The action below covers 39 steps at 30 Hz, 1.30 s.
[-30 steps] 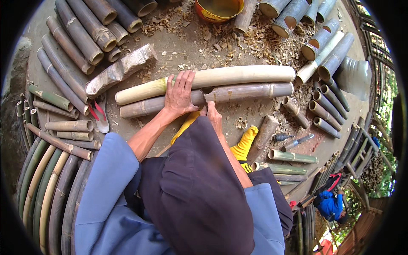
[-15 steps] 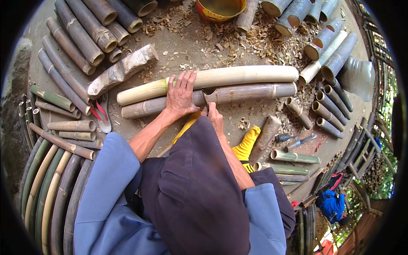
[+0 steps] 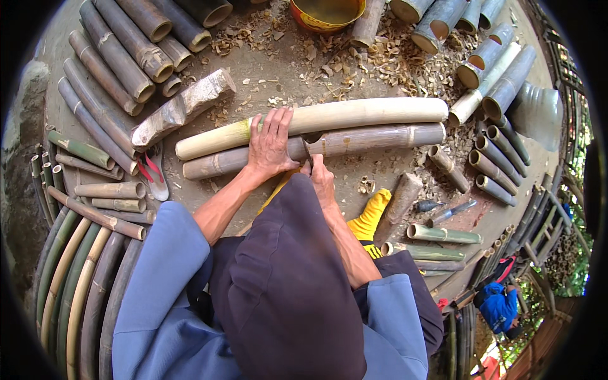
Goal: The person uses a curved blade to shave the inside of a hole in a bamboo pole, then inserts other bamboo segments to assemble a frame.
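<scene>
Two bamboo poles lie side by side across the ground in front of me: a pale scraped pole [image 3: 361, 113] at the far side and a darker brown pole [image 3: 380, 138] nearer to me. My left hand [image 3: 271, 140] lies flat over both, fingers stretched onto the pale one. Just right of it, my right hand [image 3: 322, 178] is closed round a knife [image 3: 308, 151]. Its thin dark blade stands against the brown pole, beside a dark notch [image 3: 313, 136] cut into that pole's top. The knife's handle is mostly hidden in my fingers.
A rough wooden block [image 3: 183, 109] and a sandal [image 3: 155, 176] lie to the left. Cut bamboo tubes [image 3: 120, 47] are spread around. Shavings [image 3: 380, 69] and a yellow-red bowl [image 3: 326, 18] lie beyond. My yellow-socked foot [image 3: 369, 215] is near chisel-like tools [image 3: 451, 213]. Another person [image 3: 497, 308] sits far right.
The view has shifted very slightly. Both hands keep their places on the poles, and the blade shows a little more beside the notch.
</scene>
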Each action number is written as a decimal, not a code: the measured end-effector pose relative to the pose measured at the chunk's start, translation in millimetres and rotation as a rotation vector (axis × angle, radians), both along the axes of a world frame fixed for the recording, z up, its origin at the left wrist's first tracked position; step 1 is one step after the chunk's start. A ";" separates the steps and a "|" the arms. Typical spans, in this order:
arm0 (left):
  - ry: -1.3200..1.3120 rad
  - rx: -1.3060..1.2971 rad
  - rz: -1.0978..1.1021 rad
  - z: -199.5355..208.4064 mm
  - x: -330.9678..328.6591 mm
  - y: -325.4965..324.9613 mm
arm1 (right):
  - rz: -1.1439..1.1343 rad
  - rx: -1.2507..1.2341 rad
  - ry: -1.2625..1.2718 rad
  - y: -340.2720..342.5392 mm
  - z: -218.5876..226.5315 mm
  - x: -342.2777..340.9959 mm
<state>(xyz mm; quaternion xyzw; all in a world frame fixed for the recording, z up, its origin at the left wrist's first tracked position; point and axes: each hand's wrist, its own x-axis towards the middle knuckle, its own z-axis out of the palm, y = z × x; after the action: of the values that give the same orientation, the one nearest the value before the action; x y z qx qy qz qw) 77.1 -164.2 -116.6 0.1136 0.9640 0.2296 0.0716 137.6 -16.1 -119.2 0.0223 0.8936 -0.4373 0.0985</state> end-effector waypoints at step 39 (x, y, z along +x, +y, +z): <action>-0.008 -0.146 -0.132 18.9 23.9 32.9 | -0.922 0.513 0.311 247.1 21.1 -9.4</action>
<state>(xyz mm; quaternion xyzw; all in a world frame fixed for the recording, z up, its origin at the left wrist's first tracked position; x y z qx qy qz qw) 101.1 -131.3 -97.7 0.1705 0.9682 0.1541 0.0985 128.2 231.0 -98.2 0.3702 0.8732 -0.2013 -0.2450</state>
